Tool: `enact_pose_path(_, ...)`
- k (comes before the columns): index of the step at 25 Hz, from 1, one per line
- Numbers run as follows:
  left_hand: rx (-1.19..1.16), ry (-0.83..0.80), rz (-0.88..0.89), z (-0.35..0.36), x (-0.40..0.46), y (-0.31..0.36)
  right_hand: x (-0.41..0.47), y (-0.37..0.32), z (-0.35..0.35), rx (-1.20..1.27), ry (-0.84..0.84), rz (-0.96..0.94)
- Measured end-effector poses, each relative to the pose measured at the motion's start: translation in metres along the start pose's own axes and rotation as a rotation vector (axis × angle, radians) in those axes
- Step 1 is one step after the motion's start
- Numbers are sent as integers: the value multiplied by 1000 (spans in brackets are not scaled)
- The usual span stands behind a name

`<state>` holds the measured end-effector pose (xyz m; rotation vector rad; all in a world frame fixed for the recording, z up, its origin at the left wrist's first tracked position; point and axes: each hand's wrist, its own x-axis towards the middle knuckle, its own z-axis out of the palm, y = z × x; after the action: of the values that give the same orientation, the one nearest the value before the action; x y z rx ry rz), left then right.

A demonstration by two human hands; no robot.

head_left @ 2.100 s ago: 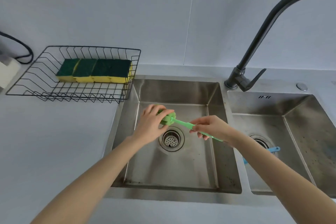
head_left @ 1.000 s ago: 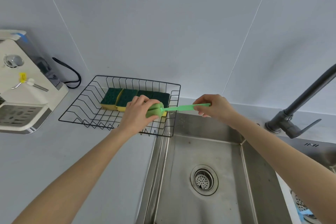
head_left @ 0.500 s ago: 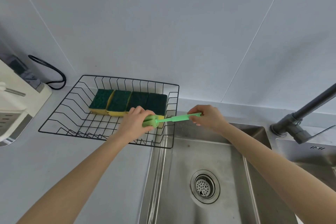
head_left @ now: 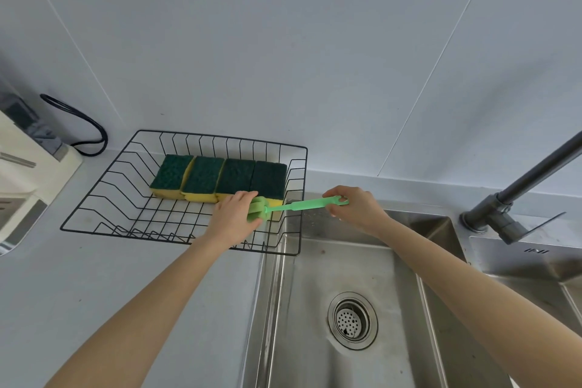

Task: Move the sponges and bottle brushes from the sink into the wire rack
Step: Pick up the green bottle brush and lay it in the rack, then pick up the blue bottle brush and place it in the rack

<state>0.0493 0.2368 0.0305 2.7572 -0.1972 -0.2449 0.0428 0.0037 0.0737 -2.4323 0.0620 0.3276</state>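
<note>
Now the green bottle brush (head_left: 296,206) has come up from the sink (head_left: 393,309) over the wire rack (head_left: 132,186) beside four sponges (head_left: 220,179) — left hand (head_left: 233,220) gripping its head, right hand (head_left: 356,208) its handle — drop-off next.

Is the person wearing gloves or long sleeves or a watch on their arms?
No. The left hand and the right hand are both bare, with no gloves. Both forearms are uncovered as far as the picture shows, so no sleeves are in view. No watch, ring or bracelet shows on either wrist.
</note>
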Motion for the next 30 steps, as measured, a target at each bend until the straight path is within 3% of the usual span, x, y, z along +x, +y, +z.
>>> enact_pose_path(16, -8, -1, 42, -8, -8, 14, -24, 8, -13, -33, -29, -26)
enact_pose_path(30, 94, 12, 288, -25, -47, 143, -113, 87, -81, -100, 27, 8)
